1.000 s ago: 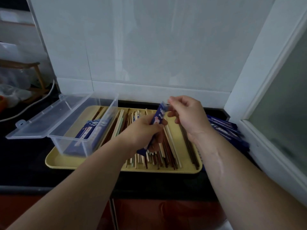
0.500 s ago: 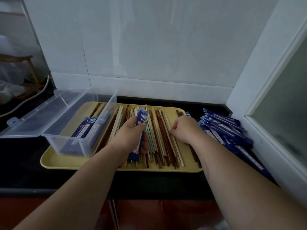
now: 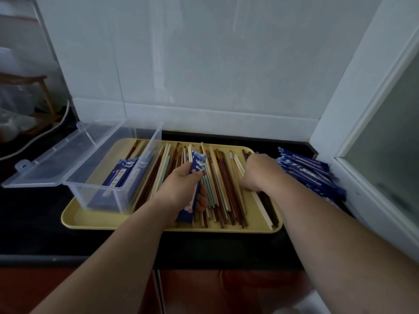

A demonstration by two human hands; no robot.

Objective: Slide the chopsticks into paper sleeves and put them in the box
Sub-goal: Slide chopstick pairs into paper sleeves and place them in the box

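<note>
Your left hand (image 3: 179,189) grips a blue paper sleeve (image 3: 197,166) over the yellow tray (image 3: 90,219); your right hand (image 3: 260,173) curls onto the loose chopsticks (image 3: 223,189), its grasp hidden. Pinch one matching pair, align tips, then feed them in.

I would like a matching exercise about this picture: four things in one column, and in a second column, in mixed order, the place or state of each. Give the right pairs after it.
Things
1. left hand
2. right hand
3. clear box
4. pile of sleeves

Place or state
a. lies to the right of the yellow tray
b. grips one blue sleeve
c. stands on the left part of the tray, with its lid open
d. reaches down onto the loose chopsticks

Pairs: 1-b, 2-d, 3-c, 4-a
</note>
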